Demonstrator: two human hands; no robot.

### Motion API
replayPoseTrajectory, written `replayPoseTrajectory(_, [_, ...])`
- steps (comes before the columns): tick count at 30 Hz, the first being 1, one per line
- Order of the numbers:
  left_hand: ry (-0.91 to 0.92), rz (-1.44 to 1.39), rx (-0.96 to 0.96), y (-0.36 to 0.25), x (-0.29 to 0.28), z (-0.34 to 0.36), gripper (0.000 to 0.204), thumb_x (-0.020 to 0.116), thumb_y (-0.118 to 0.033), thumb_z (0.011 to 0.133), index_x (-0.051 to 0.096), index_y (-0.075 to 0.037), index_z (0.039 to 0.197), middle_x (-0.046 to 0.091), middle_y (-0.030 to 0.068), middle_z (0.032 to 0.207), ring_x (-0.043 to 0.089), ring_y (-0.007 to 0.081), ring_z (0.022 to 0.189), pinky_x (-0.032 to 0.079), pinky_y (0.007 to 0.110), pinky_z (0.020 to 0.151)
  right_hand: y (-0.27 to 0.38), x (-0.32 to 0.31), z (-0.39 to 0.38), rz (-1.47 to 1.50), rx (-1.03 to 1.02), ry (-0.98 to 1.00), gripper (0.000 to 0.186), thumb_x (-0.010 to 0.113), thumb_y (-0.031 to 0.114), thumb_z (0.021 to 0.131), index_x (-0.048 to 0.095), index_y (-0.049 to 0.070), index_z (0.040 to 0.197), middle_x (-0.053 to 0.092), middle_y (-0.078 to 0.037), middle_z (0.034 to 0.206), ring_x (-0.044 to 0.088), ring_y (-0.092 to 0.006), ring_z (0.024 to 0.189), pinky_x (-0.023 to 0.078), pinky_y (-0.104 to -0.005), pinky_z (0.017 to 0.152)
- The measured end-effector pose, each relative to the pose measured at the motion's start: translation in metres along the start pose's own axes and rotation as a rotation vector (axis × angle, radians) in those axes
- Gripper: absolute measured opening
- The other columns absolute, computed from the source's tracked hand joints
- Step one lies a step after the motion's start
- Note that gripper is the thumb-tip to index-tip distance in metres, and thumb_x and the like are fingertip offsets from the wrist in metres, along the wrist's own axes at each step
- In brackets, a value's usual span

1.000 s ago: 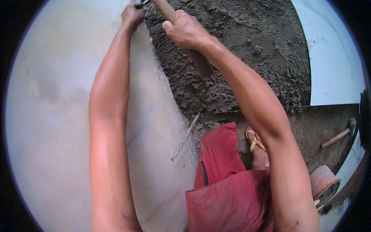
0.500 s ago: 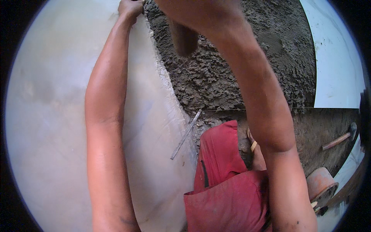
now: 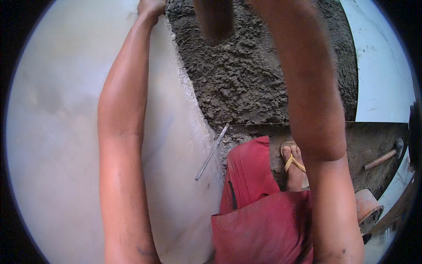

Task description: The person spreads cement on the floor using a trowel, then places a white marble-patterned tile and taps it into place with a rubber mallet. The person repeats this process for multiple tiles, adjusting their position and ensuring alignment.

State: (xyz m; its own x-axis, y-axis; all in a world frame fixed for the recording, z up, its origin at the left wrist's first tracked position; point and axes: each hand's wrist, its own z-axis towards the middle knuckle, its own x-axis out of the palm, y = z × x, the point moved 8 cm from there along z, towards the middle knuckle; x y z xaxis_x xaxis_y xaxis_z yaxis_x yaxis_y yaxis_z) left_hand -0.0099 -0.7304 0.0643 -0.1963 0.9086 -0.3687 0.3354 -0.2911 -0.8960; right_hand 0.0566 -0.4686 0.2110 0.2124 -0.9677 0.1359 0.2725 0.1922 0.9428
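Observation:
My left hand [image 3: 151, 6] rests at the edge of a large glossy cream slab [image 3: 66, 145], beside wet grey mortar [image 3: 246, 83]. The top of the picture cuts off its fingers, so their grip is hidden. My right forearm [image 3: 307, 66] reaches up over the mortar, its hand past the upper edge. From there a thick dark round tool handle [image 3: 214, 20] hangs down, blurred, above the mortar; the tool's head is out of sight. A ragged, crusted strip [image 3: 187, 86] runs along the slab's border.
A thin metal rod [image 3: 212, 152] lies on the slab's near corner, with a taut string [image 3: 259, 124] running right. My sandalled foot [image 3: 293, 163] stands on dark ground. To the right are a wooden-handled mallet [image 3: 381, 159], an orange bucket [image 3: 367, 204] and a white slab [image 3: 380, 70].
My right arm has shifted up and to the right, taking its hand out of the picture. The handle has risen with it. My left arm has barely moved. More of my foot shows.

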Motion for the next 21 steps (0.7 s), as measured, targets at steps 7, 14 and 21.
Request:
replayPoseTrajectory(7, [-0.186,0.64,0.031,-0.003,0.003,0.021,0.014,0.065,-0.013,0.079,0.068,-0.003,0.089,0.067,0.0062,0.08,0.06,0.0176,0.062,0.048,0.033,0.058,-0.167,0.052,-0.044,-0.443,0.27,0.03,0.038,0.053,0.028,0.089,0.056,-0.007,0.102,0.064,-0.021,0.081,0.065,-0.0317,0.072,0.052,-0.0421,0.068])
replayPoseTrajectory(14, [-0.165,0.742,0.011,-0.02,-0.011,-0.006,0.025,0.066,-0.015,0.08,0.068,-0.002,0.101,0.07,0.0136,0.09,0.066,0.0219,0.08,0.052,0.036,0.07,-0.048,0.022,0.0,-0.302,0.023,0.138,0.033,0.055,0.029,0.09,0.061,-0.001,0.1,0.066,-0.017,0.08,0.066,-0.0296,0.071,0.053,-0.0415,0.069])
replayPoseTrajectory(21, [-0.185,0.707,0.017,-0.014,0.002,0.023,0.021,0.064,-0.009,0.08,0.067,0.0,0.099,0.069,0.0135,0.09,0.065,0.0226,0.081,0.05,0.036,0.07,-0.087,0.019,-0.008,-0.287,0.093,-0.162,0.033,0.056,0.031,0.09,0.061,0.001,0.104,0.067,-0.018,0.082,0.067,-0.0308,0.074,0.052,-0.0419,0.071])
